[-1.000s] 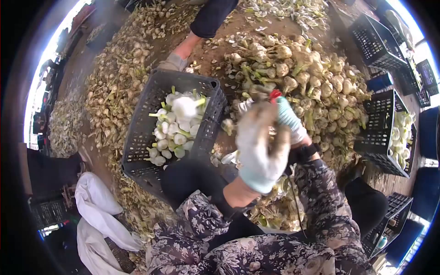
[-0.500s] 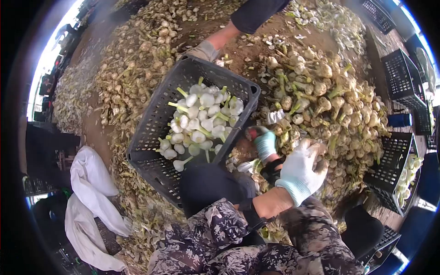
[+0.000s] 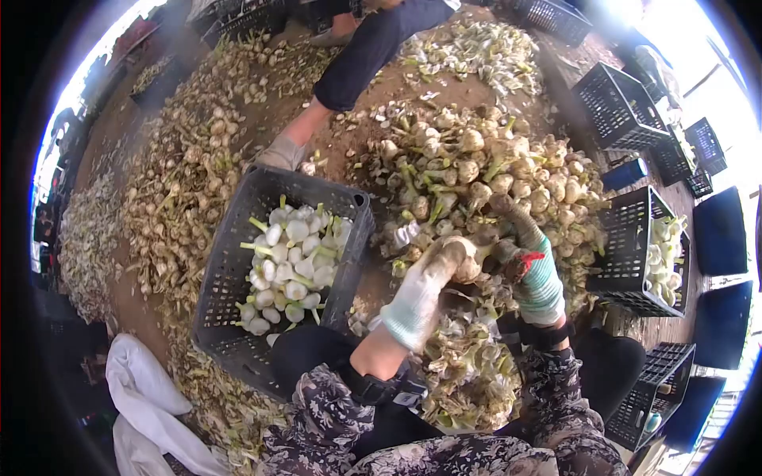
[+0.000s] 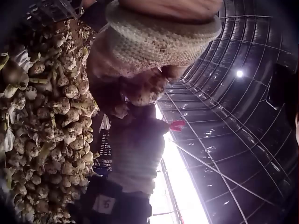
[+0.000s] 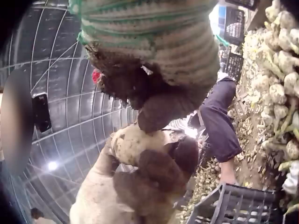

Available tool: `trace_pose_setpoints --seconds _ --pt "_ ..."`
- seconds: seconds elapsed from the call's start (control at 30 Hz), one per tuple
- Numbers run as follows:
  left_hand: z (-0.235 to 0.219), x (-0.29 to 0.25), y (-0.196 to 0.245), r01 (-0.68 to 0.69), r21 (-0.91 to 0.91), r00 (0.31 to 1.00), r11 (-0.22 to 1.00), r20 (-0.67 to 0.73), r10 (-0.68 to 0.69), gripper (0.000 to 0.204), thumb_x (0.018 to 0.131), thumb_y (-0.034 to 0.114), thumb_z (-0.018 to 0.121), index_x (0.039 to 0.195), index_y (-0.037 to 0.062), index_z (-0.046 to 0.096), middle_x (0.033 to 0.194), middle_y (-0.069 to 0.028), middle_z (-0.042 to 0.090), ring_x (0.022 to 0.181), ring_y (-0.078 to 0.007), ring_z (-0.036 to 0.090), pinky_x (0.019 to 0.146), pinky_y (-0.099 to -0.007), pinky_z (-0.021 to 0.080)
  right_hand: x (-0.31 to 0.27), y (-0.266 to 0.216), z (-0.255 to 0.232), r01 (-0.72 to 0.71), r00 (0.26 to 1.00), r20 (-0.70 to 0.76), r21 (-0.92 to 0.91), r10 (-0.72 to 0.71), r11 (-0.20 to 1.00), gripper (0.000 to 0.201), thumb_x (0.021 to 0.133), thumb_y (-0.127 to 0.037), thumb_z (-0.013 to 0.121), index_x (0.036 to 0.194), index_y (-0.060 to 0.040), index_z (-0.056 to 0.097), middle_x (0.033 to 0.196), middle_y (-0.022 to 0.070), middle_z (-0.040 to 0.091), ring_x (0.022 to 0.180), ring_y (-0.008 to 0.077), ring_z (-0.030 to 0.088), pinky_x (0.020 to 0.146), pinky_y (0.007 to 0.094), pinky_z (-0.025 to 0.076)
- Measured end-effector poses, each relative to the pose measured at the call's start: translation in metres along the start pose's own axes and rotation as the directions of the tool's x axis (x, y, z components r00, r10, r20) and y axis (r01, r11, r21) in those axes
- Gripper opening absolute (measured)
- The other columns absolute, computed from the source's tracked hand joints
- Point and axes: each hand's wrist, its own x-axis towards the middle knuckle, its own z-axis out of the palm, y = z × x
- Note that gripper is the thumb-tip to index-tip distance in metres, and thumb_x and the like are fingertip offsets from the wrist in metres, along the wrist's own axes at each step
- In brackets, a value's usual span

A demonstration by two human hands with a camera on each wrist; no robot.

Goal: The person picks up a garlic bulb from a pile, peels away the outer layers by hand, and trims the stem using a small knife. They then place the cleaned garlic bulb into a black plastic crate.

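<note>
My gloved left hand [image 3: 429, 287], its fingertips brown with dirt, grips a garlic bulb [image 3: 468, 271] in the head view. In the right wrist view the pale bulb [image 5: 135, 144] sits at the soiled glove fingers of that hand. Close by on the right is my right hand [image 3: 538, 274], in a green-striped glove with a red strip [image 3: 530, 259] near the thumb. Its thumb and forefinger are spread apart, the thumb tip right at the bulb. Below both hands lie loose garlic skins [image 3: 468, 381].
A black crate [image 3: 208, 317] of white trimmed garlic stands at the left. A heap of unpeeled garlic [image 3: 508, 159] lies ahead. Another crate [image 3: 627, 262] with trimmed garlic stands at the right, and white sacks [image 3: 147, 389] lie lower left. Another person's leg [image 3: 357, 67] reaches the crate.
A white bulb blurred above the crate a second ago is no longer in the air. The left hand swung right, away from the crate, and now holds an unpeeled bulb before the heap, beside the right hand.
</note>
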Motion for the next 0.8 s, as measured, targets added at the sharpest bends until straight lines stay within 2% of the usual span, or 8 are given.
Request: trace_pose_setpoints --seconds 0.03,0.1,0.17,0.27,0.3,0.33,0.67,0.8 --pt "-0.001 0.0 0.001 -0.066 0.164 0.998 0.984 0.011 0.065 0.035 0.09 0.031 0.052 0.115 0.0068 0.051 0.098 -0.0023 0.059 0.083 -0.0121 0.058 0.068 -0.0247 0.05 -0.004 0.0 -0.001 0.0 1.0 0.015 0.044 -0.001 0.999 0.066 0.077 -0.024 0.07 0.13 -0.0009 0.038 0.093 0.0058 0.061 0.07 0.0098 0.057 0.06 0.0208 0.047" --pt "-0.001 -0.001 0.002 -0.027 0.061 0.998 0.998 0.055 0.024 0.04 0.086 0.021 0.059 0.12 0.0036 0.047 0.101 -0.0042 0.058 0.088 -0.0128 0.058 0.074 -0.0251 0.05 -0.013 0.001 0.01 0.081 0.995 -0.068 0.148 -0.072 0.986 0.072 0.077 -0.034 0.069 0.132 -0.0026 0.035 0.099 0.0038 0.058 0.079 0.0109 0.056 0.064 0.021 0.047" --pt "0.003 -0.003 0.0 -0.319 0.255 0.948 0.913 0.065 0.313 0.049 0.08 0.008 0.066 0.122 -0.0007 0.043 0.106 -0.0075 0.056 0.093 -0.0138 0.056 0.08 -0.0269 0.049 -0.016 0.019 0.003 0.065 0.995 -0.097 0.505 -0.018 0.86 0.055 0.085 -0.023 0.059 0.13 -0.0006 0.036 0.098 0.0059 0.052 0.076 0.0094 0.054 0.065 0.0202 0.047" --pt "0.008 -0.006 -0.002 -0.408 0.487 0.907 0.772 0.118 0.405 0.06 0.071 -0.002 0.071 0.124 -0.0034 0.041 0.113 -0.0107 0.053 0.101 -0.0155 0.053 0.086 -0.0283 0.047 -0.016 0.052 -0.007 0.007 0.994 -0.104 0.274 0.022 0.962 0.045 0.086 -0.036 0.057 0.111 -0.0001 0.049 0.088 0.0019 0.052 0.076 0.0093 0.052 0.067 0.0214 0.045" --pt "0.01 -0.008 -0.004 -0.458 0.568 0.876 0.684 0.158 0.455 0.063 0.069 -0.002 0.072 0.124 -0.0033 0.041 0.115 -0.0102 0.053 0.103 -0.0163 0.053 0.087 -0.0286 0.046 -0.022 0.046 -0.008 -0.096 0.992 -0.055 0.302 0.118 0.949 0.04 0.086 -0.034 0.058 0.107 -0.0005 0.051 0.086 0.0013 0.054 0.077 0.0088 0.053 0.067 0.022 0.045" --pt "0.004 -0.005 -0.007 -0.508 0.706 0.826 0.493 0.237 0.512 0.069 0.064 -0.002 0.076 0.124 -0.0031 0.041 0.117 -0.0102 0.052 0.103 -0.0168 0.053 0.088 -0.0292 0.046 -0.025 0.046 0.001 -0.053 0.977 -0.187 0.234 0.098 0.971 0.032 0.085 -0.028 0.06 0.101 -0.0015 0.054 0.082 0.0009 0.057 0.078 0.0083 0.054 0.067 0.0218 0.044" --pt "0.007 -0.013 -0.005 -0.432 0.592 0.897 0.68 0.203 0.392 0.072 0.064 0.005 0.079 0.126 -0.003 0.042 0.117 -0.0101 0.053 0.104 -0.0166 0.052 0.089 -0.0275 0.044 -0.038 -0.019 0.005 -0.211 0.972 -0.109 -0.03 0.207 0.977 0.024 0.08 -0.023 0.064 0.088 -0.0004 0.06 0.074 -0.0006 0.058 0.065 0.006 0.051 0.057 0.021 0.04" --pt "0.011 -0.014 -0.01 -0.525 0.652 0.835 0.547 0.273 0.477 0.067 0.069 0.004 0.075 0.127 -0.0028 0.042 0.114 -0.01 0.055 0.101 -0.0162 0.054 0.087 -0.029 0.045 -0.037 -0.005 -0.005 -0.177 0.984 -0.022 -0.024 0.177 0.984 0.023 0.082 -0.022 0.061 0.089 0.0001 0.061 0.076 -0.0005 0.06 0.064 0.0058 0.051 0.056 0.0218 0.041"
